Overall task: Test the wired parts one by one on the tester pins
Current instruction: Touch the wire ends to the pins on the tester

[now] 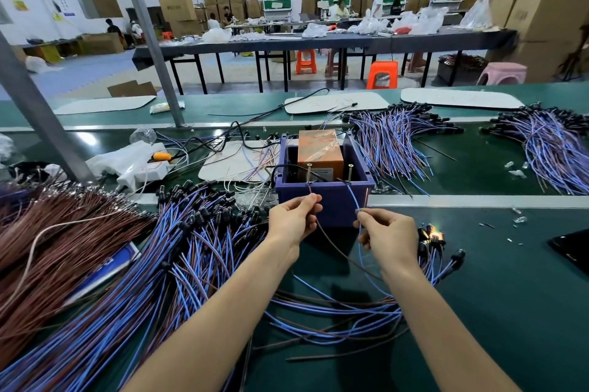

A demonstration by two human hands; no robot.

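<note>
the left hand (294, 219) pinches a thin brown wire (338, 253) between thumb and fingertips, just in front of the purple plastic box (322, 203). the wire runs up to the left brass tester pin (309, 173) standing at the box's front rim. the right hand (387, 232) pinches a thin blue wire (353, 197) that rises to the right brass tester pin (350, 173). a cluster of black-capped parts (435, 235) lies on the green bench (510, 312) just right of the right hand, one of them glowing. an orange block wrapped in clear film (320, 149) sits inside the box. a heap of blue-and-brown wired parts (191, 257) lies to the left, and another heap (389, 136) lies beyond the box.
</note>
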